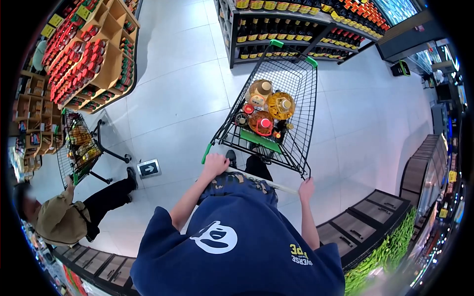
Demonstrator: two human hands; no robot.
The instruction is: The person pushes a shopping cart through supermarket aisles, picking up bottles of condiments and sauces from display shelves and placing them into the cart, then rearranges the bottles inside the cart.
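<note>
Left hand (216, 165): fingers curled around cart handle (276, 186)
Right hand (306, 190): fingers clasping its other end
Cart (260, 140): bottles (281, 105) grouped inside
Person (59, 217) at left: beside second cart (112, 152)

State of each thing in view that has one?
Left hand: closed on pale straight handle.
Right hand: closed on it.
Black wire shopping cart: partly filled.
Large round bottle, golden contents: capped.
Grey wooden drawers: shut.
Dark bottle rack: stocked.
Wooden jar display: stocked.

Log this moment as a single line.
left hand: on cart handle | right hand: on cart handle | cart: holds bottles | left side: another person, second cart
</note>
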